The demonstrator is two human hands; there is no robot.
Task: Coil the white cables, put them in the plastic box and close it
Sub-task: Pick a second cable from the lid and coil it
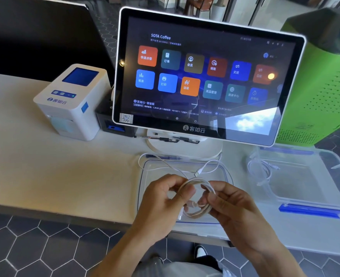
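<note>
At lower centre of the head view, our left hand (161, 198) and right hand (231, 204) both pinch a coiled white cable (200, 194) above the clear lid (145, 176); its loose end trails upward. At right, the open box (333, 176) holds another cable (260, 170).

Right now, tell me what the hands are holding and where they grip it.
Both hold one white cable: left hand pinches the coil's left side, right hand its right side; the tail trails loose.
</note>
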